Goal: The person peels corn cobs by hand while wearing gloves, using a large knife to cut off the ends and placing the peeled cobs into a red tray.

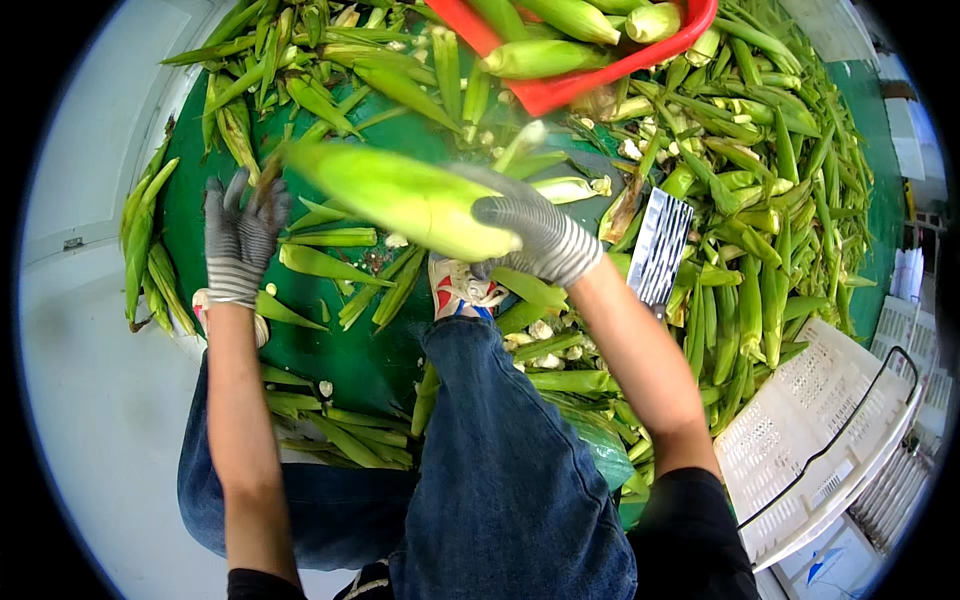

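Observation:
My right hand, in a grey striped knit glove, grips a green unhusked corn ear near its thick end. The ear is tilted, blurred, and points toward the left. My left hand, gloved the same way, is by the ear's narrow tip. A brown tuft of corn silk lies against its fingers; whether they pinch it is unclear. To the right of my right hand, a cleaver with a shiny wide blade rests on the husks, its handle mostly hidden.
A red plastic basket holding corn ears stands ahead. Husks heap along the right, with more husks at the far left. Cut stub pieces are scattered on the green floor. A white perforated crate leans at right.

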Demonstrator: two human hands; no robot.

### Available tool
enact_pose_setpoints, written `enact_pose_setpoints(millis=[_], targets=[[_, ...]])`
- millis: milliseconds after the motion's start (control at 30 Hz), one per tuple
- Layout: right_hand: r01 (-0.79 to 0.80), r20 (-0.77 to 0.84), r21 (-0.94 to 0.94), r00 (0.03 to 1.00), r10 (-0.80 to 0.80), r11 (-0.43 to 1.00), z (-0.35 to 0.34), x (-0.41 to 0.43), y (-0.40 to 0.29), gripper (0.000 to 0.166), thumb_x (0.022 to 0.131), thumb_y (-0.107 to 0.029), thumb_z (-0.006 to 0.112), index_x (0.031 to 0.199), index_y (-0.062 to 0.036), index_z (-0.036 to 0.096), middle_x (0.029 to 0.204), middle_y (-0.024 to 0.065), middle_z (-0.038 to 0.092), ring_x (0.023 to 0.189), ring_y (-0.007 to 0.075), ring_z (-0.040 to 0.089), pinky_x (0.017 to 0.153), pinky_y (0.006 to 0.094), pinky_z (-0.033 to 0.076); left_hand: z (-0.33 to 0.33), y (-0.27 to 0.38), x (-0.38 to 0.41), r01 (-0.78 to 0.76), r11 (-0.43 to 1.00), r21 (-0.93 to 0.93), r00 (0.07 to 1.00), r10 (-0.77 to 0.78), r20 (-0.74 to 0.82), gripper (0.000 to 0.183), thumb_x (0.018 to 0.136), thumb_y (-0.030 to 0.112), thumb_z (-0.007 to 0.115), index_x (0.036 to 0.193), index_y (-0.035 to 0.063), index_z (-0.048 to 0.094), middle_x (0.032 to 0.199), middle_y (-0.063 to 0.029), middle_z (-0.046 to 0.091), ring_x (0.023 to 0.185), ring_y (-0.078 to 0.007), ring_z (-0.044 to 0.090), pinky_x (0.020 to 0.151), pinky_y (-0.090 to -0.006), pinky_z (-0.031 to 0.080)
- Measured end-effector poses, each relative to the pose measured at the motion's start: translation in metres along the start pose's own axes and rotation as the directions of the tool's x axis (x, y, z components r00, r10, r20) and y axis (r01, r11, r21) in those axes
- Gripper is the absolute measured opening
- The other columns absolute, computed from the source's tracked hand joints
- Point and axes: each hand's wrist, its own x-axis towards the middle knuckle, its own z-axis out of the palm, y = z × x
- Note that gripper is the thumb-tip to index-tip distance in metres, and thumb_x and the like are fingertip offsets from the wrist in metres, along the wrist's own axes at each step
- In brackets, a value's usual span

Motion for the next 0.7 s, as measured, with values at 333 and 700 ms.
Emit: enact_pose_setpoints(millis=[333,700], targets=[[0.027,-0.478,-0.611,0.784,-0.396,0.791,0.008,-0.039,0.068,0.032,0.075,-0.009,0.063,0.106,-0.0041,0.058,0.110,0.0181,0.054,0.104,0.0294,0.051,0.089,0.0360,0.040,0.043,-0.141,-0.017,0.335,0.932,-0.140,0.915,-0.286,0.285,0.057,0.082,0.048,0.051,0.115,0.0021,0.046,0.099,-0.0160,0.058,0.089,-0.0275,0.058,0.077,-0.0368,0.050],[-0.945,-0.801,-0.324,0.242,-0.548,0.057,-0.121,-0.223,0.069,0.055,0.060,-0.029,0.074,0.101,-0.0012,0.051,0.105,0.0225,0.048,0.096,0.0362,0.051,0.083,0.0409,0.043,0.159,-0.156,-0.040,-0.745,-0.139,0.652,0.624,-0.487,0.610,0.074,0.060,0.031,0.071,0.122,0.0062,0.041,0.107,-0.0182,0.057,0.097,-0.0302,0.056,0.084,-0.0350,0.044]])
